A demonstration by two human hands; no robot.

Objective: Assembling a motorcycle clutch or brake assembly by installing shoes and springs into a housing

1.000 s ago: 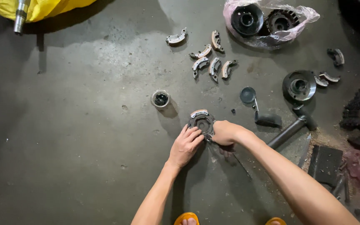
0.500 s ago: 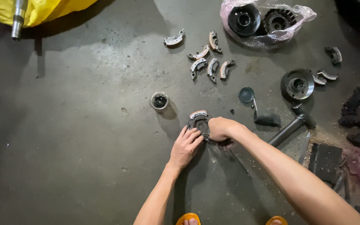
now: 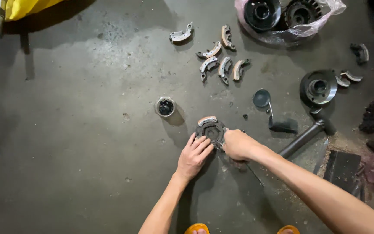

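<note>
**Both hands on round clutch plate, concrete floor**

The round dark clutch plate (image 3: pixel 211 130) lies flat on the grey concrete floor (image 3: pixel 78 143), directly ahead of the person. One curved shoe with a pale lining sits on its far edge. The left hand (image 3: pixel 194 157) rests on the plate's near edge, fingers (image 3: pixel 202 145) extended and pressed against the rim, not closed around it. The right hand (image 3: pixel 238 144) is curled into a loose fist at the plate's right side, touching it; what the fingers enclose cannot be told.

Surroundings: a small round cup-shaped part (image 3: pixel 166 106) stands near, to the plate's left. Loose curved shoes (image 3: pixel 220 56) lie scattered farther off. A dark metal bar (image 3: pixel 304 136) lies to the right of the right hand. A clear plastic bag (image 3: pixel 288 19) holding two dark drums sits at the far right
</note>
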